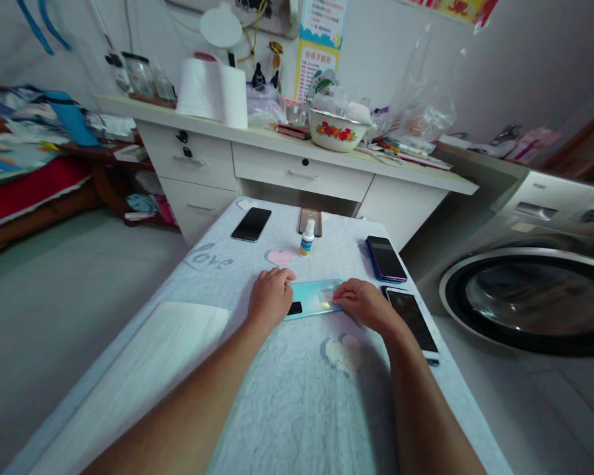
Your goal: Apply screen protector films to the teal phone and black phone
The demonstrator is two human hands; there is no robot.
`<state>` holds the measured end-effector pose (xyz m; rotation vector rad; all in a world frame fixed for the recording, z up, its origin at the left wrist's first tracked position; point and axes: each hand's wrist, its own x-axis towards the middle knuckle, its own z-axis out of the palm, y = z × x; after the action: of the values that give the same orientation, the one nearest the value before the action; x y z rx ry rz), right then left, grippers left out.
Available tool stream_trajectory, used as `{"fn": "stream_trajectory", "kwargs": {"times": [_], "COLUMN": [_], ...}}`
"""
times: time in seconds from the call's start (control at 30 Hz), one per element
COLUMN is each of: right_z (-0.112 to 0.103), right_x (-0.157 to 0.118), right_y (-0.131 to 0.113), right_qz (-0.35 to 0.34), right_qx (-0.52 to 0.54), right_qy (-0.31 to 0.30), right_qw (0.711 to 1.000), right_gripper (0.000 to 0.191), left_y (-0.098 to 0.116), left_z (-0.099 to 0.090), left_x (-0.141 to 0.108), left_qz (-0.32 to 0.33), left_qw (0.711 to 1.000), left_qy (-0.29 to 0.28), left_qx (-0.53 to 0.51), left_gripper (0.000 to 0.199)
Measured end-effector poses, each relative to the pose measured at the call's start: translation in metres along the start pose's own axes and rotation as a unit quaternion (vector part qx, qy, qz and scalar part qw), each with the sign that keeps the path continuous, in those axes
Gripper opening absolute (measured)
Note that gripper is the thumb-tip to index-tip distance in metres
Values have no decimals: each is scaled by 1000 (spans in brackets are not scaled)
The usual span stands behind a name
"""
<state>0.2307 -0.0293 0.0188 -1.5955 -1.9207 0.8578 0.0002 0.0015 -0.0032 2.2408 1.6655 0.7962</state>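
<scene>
A light blue phone point(314, 295) lies back up on the cloth-covered table point(297, 396), its dark camera block at the left end. My left hand point(273, 295) grips that end with curled fingers. At the right end, my right hand point(363, 302) has its fingers pinched together on a small orange thing, too small to name, against the phone's back. Beyond the phone stands a small white spray bottle point(307, 239) with a blue and yellow label. Behind the bottle lies a brownish phone case point(310, 221).
A black phone point(252, 224) lies at the far left, stacked phones point(386, 258) at the right, and a white-framed phone point(413, 321) beside my right forearm. A pale board or cloth point(178, 336) is at the left. Beyond are a white desk point(301, 173) and a washing machine point(539, 277).
</scene>
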Motion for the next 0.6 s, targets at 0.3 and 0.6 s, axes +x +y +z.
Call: {"fn": "stream_trajectory", "kwargs": {"times": [0.3,0.6], "right_z": [10,15], "right_x": [12,24], "right_y": [-7,-9], "right_qz": [-17,-7], "right_qx": [-111,-218], "right_qy": [114,135], "right_qw": [987,967], "right_gripper": [17,23], "left_y": [-2,-1], "left_z": [2,0], "left_x": [0,-2], "left_qz": [-6,-3], "left_qw": [1000,1000], "left_qy": [2,2], "left_qx": [7,10], "left_gripper": [25,25]}}
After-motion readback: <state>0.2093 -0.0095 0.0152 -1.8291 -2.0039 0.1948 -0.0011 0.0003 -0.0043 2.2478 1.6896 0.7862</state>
